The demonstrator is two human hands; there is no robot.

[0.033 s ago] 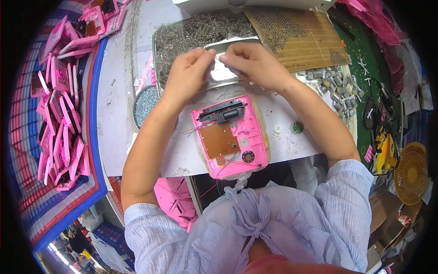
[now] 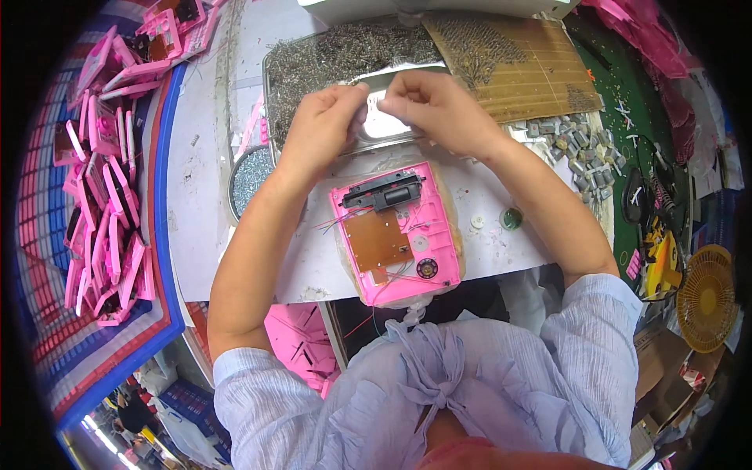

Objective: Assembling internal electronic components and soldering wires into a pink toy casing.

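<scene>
Both hands hover over the bright bare part of a metal tray (image 2: 388, 125) that holds a heap of tiny wire parts, which look like springs (image 2: 345, 51). My left hand (image 2: 327, 117) has its thumb and forefinger pinched together; whatever is between them is too small to make out. A short gap away, my right hand (image 2: 435, 110) is also closed in a pinch, its contents hidden. Below the hands lies a pink plastic casing (image 2: 435, 227), open side up. It carries a black mechanism (image 2: 384, 192), a brown circuit board (image 2: 376, 241), thin wires and a round black part (image 2: 427, 269).
Cardboard (image 2: 509, 63) with small metal pieces lies at the back right, beside many grey metal blocks (image 2: 583, 153). A round bowl of small screws (image 2: 252, 176) is near my left forearm. Pink casings (image 2: 110, 204) are stacked far left. A yellow fan (image 2: 705, 288) stands right.
</scene>
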